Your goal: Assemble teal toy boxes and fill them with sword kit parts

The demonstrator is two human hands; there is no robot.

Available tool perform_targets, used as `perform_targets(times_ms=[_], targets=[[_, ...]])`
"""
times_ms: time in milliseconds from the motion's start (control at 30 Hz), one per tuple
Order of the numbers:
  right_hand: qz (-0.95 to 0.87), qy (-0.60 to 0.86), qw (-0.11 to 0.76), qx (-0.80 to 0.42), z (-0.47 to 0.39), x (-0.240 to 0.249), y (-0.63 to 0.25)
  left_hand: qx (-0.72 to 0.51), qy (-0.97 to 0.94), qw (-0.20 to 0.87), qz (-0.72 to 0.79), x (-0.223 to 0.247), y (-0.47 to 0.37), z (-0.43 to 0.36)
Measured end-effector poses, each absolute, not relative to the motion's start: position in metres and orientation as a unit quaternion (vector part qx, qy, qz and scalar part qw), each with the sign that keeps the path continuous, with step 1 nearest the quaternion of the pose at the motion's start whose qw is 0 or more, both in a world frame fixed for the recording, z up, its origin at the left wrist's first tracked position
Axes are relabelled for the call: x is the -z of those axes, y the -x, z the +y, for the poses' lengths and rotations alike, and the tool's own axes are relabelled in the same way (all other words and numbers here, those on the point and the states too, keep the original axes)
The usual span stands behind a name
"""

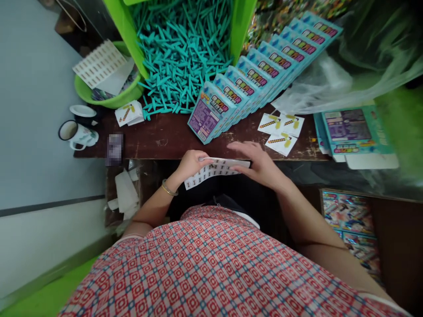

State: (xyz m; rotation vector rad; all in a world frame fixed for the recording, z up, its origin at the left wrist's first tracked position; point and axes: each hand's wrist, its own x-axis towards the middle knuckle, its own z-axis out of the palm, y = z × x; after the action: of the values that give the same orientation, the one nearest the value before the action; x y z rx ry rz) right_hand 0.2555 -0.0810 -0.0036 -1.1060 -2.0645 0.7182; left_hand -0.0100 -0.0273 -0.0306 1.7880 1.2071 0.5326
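A white sheet of small printed stickers (214,168) is stretched between my hands, in front of the table edge and above my lap. My left hand (192,165) pinches its upper left part between thumb and fingers. At the sheet's right end is my right hand (262,167), with the thumb against the sheet and the upper fingers stretched out above it. Beyond my hands a slanting row of blue and purple boxes (211,112) stands on the dark wooden table (148,143). White cards with pickaxe pictures (280,132) lie to the right of the boxes.
A green bin (244,26) spills teal plastic pickaxe-shaped pieces (181,57) onto the table. At left are a green basin (115,102), more cards (130,113) and an enamel mug (79,134). Flat boxes (353,132) and clear plastic (317,83) lie right; a carton of colourful packs (350,215) sits lower.
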Motion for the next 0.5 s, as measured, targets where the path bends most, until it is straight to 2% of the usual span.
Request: perform_targets(times_ms=[100,300,500], targets=[[-0.762,0.464,0.324,-0.315,-0.071,0.016,-0.243,-0.242,-0.731,0.442,0.461,0.024,0.003,-0.031],[-0.691,0.49,0.37,-0.381,-0.065,0.03,-0.236,-0.236,-0.714,0.489,0.441,0.023,0.005,-0.029],[-0.725,0.468,0.357,-0.356,-0.067,0.03,-0.235,-0.22,-0.694,0.517,0.451,0.03,0.014,-0.022]])
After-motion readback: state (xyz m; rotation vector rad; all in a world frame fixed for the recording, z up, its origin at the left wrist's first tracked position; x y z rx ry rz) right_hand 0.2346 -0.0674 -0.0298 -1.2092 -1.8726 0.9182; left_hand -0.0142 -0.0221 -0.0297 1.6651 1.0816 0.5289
